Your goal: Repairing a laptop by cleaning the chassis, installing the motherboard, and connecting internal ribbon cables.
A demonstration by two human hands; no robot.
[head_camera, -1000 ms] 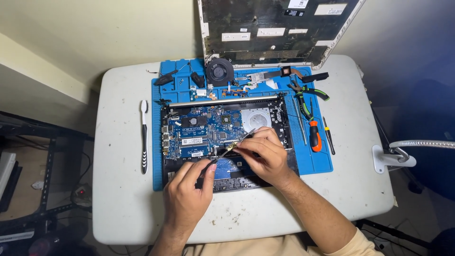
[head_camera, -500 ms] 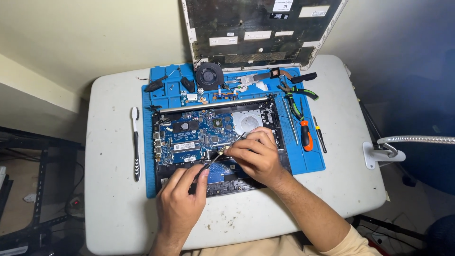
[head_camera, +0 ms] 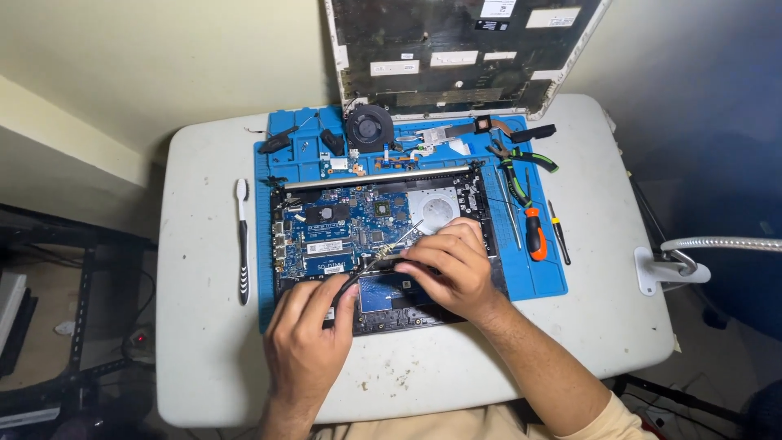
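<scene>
On the white tabletop (head_camera: 204, 358) lies one blue work mat (head_camera: 538, 281), and on it one opened laptop base (head_camera: 326, 232) with its blue circuit board exposed. The left hand (head_camera: 305, 346) is curled closed around the dark handle of one thin tool (head_camera: 383, 254), whose metal shaft slants up and to the right across the board. The right hand (head_camera: 452, 269) rests on the lower right part of the base, fingers bent and pinched together at the shaft; whether they grip it cannot be told. Above the base, one round black fan (head_camera: 369, 129) sits on the mat among several small loose parts. To the right of the base lie one pair of green-handled pliers (head_camera: 521, 167), one orange-handled screwdriver (head_camera: 533, 232) and one slimmer yellow-tipped driver (head_camera: 559, 236). One white toothbrush (head_camera: 242, 236) lies left of the mat. One laptop lid (head_camera: 456, 53) stands behind the mat
</scene>
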